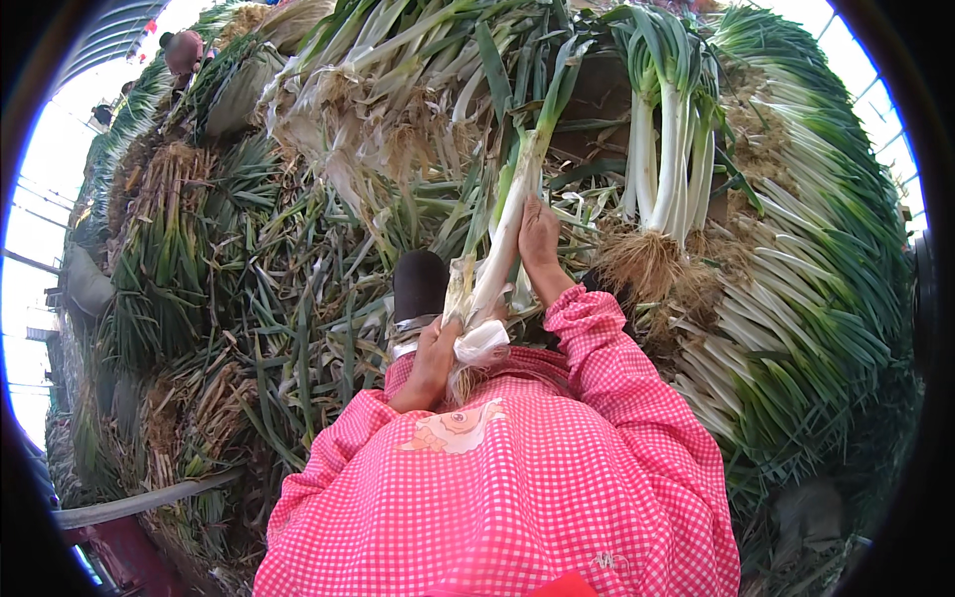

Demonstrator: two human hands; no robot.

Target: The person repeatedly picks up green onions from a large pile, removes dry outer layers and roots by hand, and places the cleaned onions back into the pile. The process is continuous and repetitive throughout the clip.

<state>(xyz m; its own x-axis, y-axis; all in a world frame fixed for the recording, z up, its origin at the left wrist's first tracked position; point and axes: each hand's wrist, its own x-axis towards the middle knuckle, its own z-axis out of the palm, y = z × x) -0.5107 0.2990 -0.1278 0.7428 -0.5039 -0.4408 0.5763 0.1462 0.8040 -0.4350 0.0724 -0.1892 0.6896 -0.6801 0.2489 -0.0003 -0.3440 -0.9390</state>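
Observation:
A thick leek stalk (515,216) slants across the middle before me, its green top pointing away and its root end near my lap. My left hand (435,358) grips it low, around peeled outer layers (459,287) beside the white base. Higher up, my right hand (540,235) is against the stalk's right side, fingers partly hidden behind it; how firmly it holds cannot be told. White material (481,344) lies around the root end. To the right of my right hand, several trimmed white leeks (668,157) stand with brown roots (647,265) towards me.
Untrimmed leeks (373,97) with dry skins are heaped ahead. Stripped leaves (298,261) litter the ground at left. A long row of cleaned leeks (798,276) curves along the right. A curved pale bar (149,498) is at lower left. Another person (183,56) is far off at upper left.

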